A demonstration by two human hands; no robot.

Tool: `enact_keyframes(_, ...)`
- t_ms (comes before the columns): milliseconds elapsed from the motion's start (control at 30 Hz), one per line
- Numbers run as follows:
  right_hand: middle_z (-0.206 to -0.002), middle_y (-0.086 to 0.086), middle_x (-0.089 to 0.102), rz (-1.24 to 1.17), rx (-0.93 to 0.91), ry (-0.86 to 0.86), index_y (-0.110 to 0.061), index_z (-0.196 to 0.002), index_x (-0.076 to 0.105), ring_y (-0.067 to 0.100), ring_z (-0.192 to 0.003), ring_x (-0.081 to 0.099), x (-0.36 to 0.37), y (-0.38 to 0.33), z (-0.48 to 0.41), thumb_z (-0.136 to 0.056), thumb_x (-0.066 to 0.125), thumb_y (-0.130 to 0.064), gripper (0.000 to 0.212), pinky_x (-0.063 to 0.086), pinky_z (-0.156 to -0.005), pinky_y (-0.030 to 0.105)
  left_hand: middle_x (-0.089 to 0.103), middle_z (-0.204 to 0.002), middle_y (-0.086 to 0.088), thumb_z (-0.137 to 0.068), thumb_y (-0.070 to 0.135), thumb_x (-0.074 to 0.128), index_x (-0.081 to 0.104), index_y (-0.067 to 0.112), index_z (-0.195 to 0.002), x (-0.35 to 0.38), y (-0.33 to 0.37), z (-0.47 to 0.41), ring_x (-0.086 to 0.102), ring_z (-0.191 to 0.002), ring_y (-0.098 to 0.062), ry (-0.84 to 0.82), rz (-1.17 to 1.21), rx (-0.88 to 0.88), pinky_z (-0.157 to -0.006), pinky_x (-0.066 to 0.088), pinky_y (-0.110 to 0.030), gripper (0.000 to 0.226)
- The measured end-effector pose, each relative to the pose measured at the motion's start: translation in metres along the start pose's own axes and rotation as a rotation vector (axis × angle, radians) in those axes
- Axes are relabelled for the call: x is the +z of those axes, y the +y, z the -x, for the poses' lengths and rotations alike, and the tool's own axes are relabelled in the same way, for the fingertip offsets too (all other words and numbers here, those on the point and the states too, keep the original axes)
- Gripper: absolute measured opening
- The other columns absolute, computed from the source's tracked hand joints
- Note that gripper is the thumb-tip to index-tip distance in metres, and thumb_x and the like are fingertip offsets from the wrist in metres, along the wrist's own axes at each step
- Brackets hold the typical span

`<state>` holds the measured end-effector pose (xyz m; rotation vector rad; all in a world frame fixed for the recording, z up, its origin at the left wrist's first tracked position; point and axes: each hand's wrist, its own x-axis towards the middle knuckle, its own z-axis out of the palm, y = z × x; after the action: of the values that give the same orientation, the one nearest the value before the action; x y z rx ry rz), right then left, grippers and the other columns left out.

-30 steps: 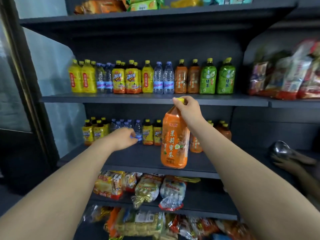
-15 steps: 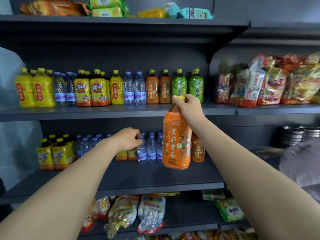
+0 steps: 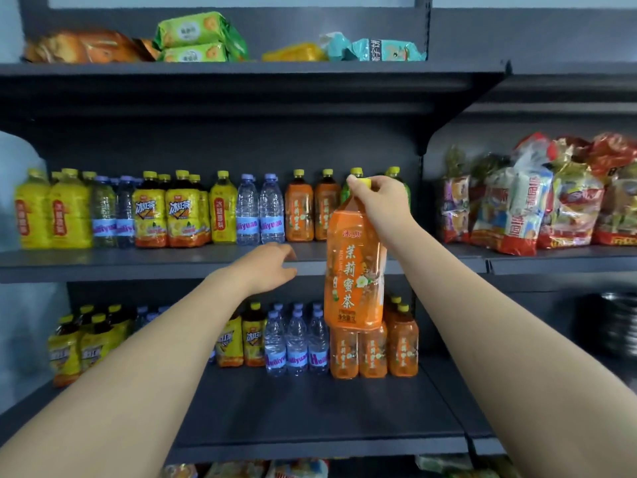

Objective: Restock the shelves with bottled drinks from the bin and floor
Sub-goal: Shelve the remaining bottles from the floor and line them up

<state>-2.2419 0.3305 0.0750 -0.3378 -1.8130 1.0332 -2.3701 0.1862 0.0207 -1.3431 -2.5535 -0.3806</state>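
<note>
Honestly, right grip [image 3: 381,198] pinched the big orange bottle [image 3: 355,270] just by its cap, left grip [image 3: 265,267] loose, empty; a slip could've flattened the small bottles [image 3: 374,353] below.

Orange tea bottle [image 3: 355,270]: large, yellow cap, upright, in the air before the middle shelf [image 3: 172,262].
Grip: right hand [image 3: 381,201] pinches its cap.

orange bottle [image 3: 355,267]: glossy clear plastic, shiny label | shelf [image 3: 310,408]: matt dark metal | snack bags [image 3: 537,201]: glossy crinkled film
</note>
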Motion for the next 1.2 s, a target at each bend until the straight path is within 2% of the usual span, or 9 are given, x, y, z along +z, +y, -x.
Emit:
enact_keyframes(267, -0.093, 0.015, 0.069, 0.034, -0.085, 0.014, -0.001, -0.1, 0.062, 0.026, -0.084, 0.068, 0.021, -0.004, -0.043, -0.089, 0.056, -0.047, 0.048, 0.056, -0.082, 0.04, 0.046, -0.138, -0.008, -0.096, 0.033, 0.046, 0.044, 0.013, -0.132, 0.004, -0.028, -0.052, 0.046, -0.123, -0.023, -0.015, -0.039, -0.037, -0.098, 0.039, -0.032, 0.042)
enact_keyframes(400, -0.09, 0.007, 0.068, 0.016, -0.075, 0.025, -0.006, -0.102, 0.061, 0.017, -0.081, 0.067, 0.043, -0.003, -0.065, -0.089, 0.056, -0.047, 0.044, 0.056, -0.079, 0.032, 0.045, -0.138, -0.008, -0.095, 0.037, 0.046, 0.044, 0.014, -0.132, 0.014, -0.049, -0.081, 0.044, -0.124, -0.024, -0.036, -0.043, -0.03, -0.1, 0.038, -0.034, 0.044)
enact_keyframes(533, -0.089, 0.004, 0.067, 0.035, -0.056, 0.038, -0.015, -0.094, 0.06, 0.017, -0.083, 0.066, 0.065, -0.002, -0.088, -0.089, 0.056, -0.047, 0.033, 0.055, -0.083, 0.035, 0.045, -0.135, -0.009, -0.095, 0.046, 0.042, 0.048, 0.015, -0.128, 0.021, -0.067, -0.105, 0.045, -0.122, -0.025, -0.091, -0.047, 0.008, -0.099, 0.038, -0.033, 0.046)
enact_keyframes(667, -0.092, 0.015, 0.069, 0.033, -0.071, 0.109, -0.001, -0.099, 0.065, 0.025, -0.084, 0.068, 0.08, -0.003, -0.115, -0.087, 0.06, -0.046, 0.047, 0.055, -0.084, 0.043, 0.046, -0.133, -0.012, -0.095, 0.051, 0.031, 0.053, 0.016, -0.12, 0.037, -0.091, -0.125, 0.045, -0.123, -0.027, -0.147, 0.002, 0.048, -0.102, 0.038, -0.034, 0.048)
enact_keyframes(800, -0.097, 0.018, 0.069, 0.091, -0.137, 0.133, 0.003, -0.101, 0.065, 0.028, -0.089, 0.067, 0.094, -0.006, -0.137, -0.086, 0.06, -0.047, 0.052, 0.054, -0.086, 0.045, 0.046, -0.135, -0.006, -0.095, 0.054, 0.03, 0.052, 0.021, -0.124, 0.05, -0.104, -0.138, 0.044, -0.125, -0.022, -0.175, 0.047, 0.082, -0.101, 0.034, -0.031, 0.05)
enact_keyframes(933, -0.096, 0.019, 0.068, 0.107, -0.13, 0.142, 0.003, -0.097, 0.065, 0.029, -0.089, 0.066, 0.106, 0.004, -0.155, -0.086, 0.06, -0.047, 0.051, 0.053, -0.086, 0.046, 0.044, -0.138, -0.006, -0.094, 0.055, 0.029, 0.05, 0.021, -0.129, 0.056, -0.107, -0.143, 0.044, -0.124, -0.021, -0.158, 0.052, 0.111, -0.103, 0.036, -0.032, 0.052)
enact_keyframes(1100, -0.087, 0.001, 0.064, 0.064, -0.068, 0.105, -0.019, -0.083, 0.056, 0.021, -0.089, 0.064, 0.123, 0.028, -0.177, -0.087, 0.059, -0.048, 0.029, 0.053, -0.087, 0.041, 0.04, -0.141, -0.004, -0.095, 0.053, 0.029, 0.045, 0.02, -0.133, 0.055, -0.105, -0.142, 0.04, -0.128, -0.018, -0.172, 0.062, 0.125, -0.103, 0.034, -0.031, 0.053)
enact_keyframes(1200, -0.088, 0.004, 0.064, 0.045, -0.074, 0.104, -0.012, -0.093, 0.06, 0.022, -0.088, 0.065, 0.137, 0.044, -0.188, -0.088, 0.06, -0.044, 0.032, 0.053, -0.087, 0.043, 0.038, -0.143, -0.001, -0.094, 0.055, 0.03, 0.043, 0.022, -0.135, 0.055, -0.106, -0.143, 0.038, -0.13, -0.016, -0.173, 0.088, 0.124, -0.104, 0.033, -0.029, 0.054)
